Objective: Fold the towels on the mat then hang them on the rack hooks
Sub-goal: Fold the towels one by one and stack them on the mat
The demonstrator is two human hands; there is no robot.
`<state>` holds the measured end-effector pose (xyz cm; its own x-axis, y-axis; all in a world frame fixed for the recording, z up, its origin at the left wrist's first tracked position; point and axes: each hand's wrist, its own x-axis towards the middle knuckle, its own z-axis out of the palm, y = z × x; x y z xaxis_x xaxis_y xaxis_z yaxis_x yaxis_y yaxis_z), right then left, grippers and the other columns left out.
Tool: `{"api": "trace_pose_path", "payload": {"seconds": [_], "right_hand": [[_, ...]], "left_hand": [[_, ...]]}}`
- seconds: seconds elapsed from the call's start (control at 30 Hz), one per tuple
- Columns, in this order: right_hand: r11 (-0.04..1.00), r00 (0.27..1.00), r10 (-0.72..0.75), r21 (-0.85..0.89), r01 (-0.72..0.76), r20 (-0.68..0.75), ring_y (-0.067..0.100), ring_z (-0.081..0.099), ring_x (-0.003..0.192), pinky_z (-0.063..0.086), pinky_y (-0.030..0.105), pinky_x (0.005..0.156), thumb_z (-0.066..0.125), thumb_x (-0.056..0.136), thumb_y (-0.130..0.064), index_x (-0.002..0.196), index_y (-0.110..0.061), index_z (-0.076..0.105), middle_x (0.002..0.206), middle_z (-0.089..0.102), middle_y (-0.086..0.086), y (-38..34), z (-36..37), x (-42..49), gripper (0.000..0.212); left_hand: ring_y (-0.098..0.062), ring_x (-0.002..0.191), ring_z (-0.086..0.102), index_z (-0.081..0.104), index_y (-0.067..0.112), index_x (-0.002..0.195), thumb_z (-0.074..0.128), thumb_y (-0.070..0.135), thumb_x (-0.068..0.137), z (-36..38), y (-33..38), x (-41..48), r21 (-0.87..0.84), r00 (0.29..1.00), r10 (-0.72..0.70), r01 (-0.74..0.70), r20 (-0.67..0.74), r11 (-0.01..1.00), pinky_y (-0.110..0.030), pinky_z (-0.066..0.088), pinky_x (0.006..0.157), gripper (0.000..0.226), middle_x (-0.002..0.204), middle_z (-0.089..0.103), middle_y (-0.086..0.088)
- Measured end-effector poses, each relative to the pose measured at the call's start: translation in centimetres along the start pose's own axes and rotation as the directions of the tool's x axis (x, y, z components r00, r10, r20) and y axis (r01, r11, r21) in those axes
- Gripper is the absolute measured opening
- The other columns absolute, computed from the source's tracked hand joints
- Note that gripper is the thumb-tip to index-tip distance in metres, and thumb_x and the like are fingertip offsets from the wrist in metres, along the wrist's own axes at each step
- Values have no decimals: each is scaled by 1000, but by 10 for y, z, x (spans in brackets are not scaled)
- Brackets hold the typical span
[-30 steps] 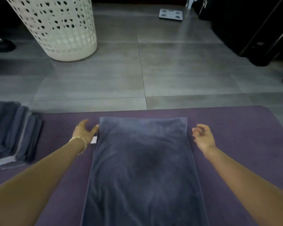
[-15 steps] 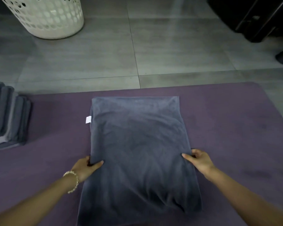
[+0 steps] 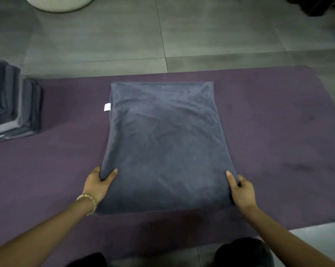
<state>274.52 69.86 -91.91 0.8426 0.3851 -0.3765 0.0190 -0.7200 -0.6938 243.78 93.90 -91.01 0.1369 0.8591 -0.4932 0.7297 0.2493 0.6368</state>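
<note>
Both hands, the left hand and right hand, pinch the side edges of the half-folded towel lying on the mat, with further folding and hanging apparently left.

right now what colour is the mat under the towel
The mat is a dull purple; the towel on it is dark blue-grey. The head view shows it.
</note>
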Motion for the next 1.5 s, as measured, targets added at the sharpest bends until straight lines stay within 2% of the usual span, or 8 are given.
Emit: {"api": "trace_pose_path", "payload": {"seconds": [0.13, 0.33, 0.57, 0.8, 0.97, 1.13, 1.4, 1.5], "right_hand": [[999, 999, -40, -33, 39, -37, 9, 33, 44, 29, 21, 44, 66, 89, -23, 54, -13, 32, 49, 31, 0, 8, -16, 1, 50], [983, 985, 92, -171, -67, 144, 20, 58, 64, 42, 33, 58, 69, 86, -29, 62, -5, 61, 62, 62, 9, 10, -20, 2, 35], [912, 899, 155, 292, -290, 409, 14, 70, 80, 55, 33, 77, 60, 91, -33, 98, -11, 71, 89, 75, 1, -62, -29, 36, 25], [797, 984, -48, 600, -67, 174, 9, 64, 90, 54, 23, 74, 45, 98, -40, 117, -18, 58, 103, 67, -6, -148, -10, 114, 33], [965, 999, 7, 262, 5, -44, 20, 55, 106, 44, 31, 92, 62, 92, -27, 124, -6, 54, 120, 59, 10, -117, 11, 139, 40], [998, 988, 58, -1, -58, 144, 26, 60, 92, 52, 38, 79, 67, 86, -35, 102, -5, 65, 99, 65, 11, -106, 21, 147, 34], [978, 968, 185, 66, -199, 170, 27, 63, 103, 52, 41, 91, 80, 66, -50, 104, -7, 60, 112, 64, 10, -128, 34, 173, 60], [975, 969, 183, 95, -200, 165, 26, 63, 98, 57, 33, 64, 82, 65, -45, 115, 2, 56, 114, 63, 10, -131, 36, 176, 73]], "left_hand": [[-25, 73, 57, 57, 3, 88, 66, 34, 86, -5, -13, -3, 44, 1000, -3, 2, 24, 999, -35, 41, 65, 32, 79, 63, -10], [-31, 77, 63, 63, 1, 79, 61, 37, 89, -3, -29, -19, 124, 996, -46, 37, 71, 992, -39, 48, 70, 38, 76, 68, -13], [-8, 65, 66, 70, 10, 83, 60, 35, 90, -27, 30, 4, -299, 984, -79, 124, 160, 946, -17, 52, 60, 28, 75, 71, 2], [-17, 94, 57, 61, 10, 111, 46, 41, 97, -40, 100, 96, -295, 969, 115, -178, -218, 939, -29, 49, 84, 37, 106, 62, -3], [-29, 111, 58, 57, 0, 122, 51, 47, 93, -28, 61, 134, -64, 989, 3, -12, -150, 998, -38, 41, 99, 55, 120, 62, -12], [-28, 101, 61, 58, -2, 115, 63, 54, 82, -16, 52, 139, 72, 999, -46, 44, 16, 996, -35, 47, 87, 66, 114, 64, -12], [-30, 120, 52, 50, 1, 130, 60, 47, 87, -1, 100, 135, -87, 992, -107, 112, 65, 990, -31, 39, 94, 63, 131, 54, -12], [-29, 114, 55, 53, 2, 127, 60, 41, 90, 0, 112, 129, -110, 996, -70, 75, 46, 991, -27, 40, 86, 54, 118, 58, -10]]}}
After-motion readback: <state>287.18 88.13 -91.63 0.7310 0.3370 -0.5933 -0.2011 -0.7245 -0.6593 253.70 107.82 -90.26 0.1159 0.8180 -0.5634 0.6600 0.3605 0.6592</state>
